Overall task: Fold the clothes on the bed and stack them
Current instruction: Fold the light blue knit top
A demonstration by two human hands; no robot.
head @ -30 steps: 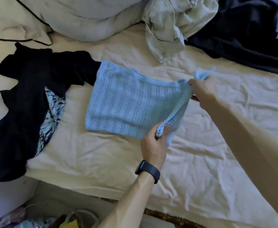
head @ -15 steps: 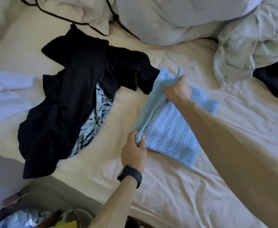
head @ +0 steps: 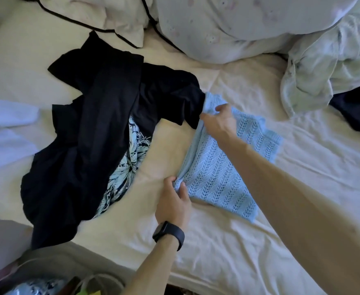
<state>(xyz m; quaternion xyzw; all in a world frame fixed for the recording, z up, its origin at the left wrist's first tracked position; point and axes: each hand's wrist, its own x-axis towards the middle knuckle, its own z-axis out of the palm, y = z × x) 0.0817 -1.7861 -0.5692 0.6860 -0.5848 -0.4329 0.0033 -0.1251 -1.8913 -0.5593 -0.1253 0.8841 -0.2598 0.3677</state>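
Gripping the blue knit top (head: 223,173) by two corners on the bed (head: 238,252).
Left hand (head: 174,201) fingers (head: 169,181) are curling round the top's near corner and pinching it. Right hand (head: 219,120) fingers (head: 218,107) are closing on the far corner, just beside the black garment (head: 94,135). The rest of the top is lying folded on the sheet, right of both sets of fingers. The black garment is sprawling left of the fingers, covering a patterned garment (head: 130,167).

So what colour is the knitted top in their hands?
Light blue, knitted in openwork stripes. The top shows best in the head view.
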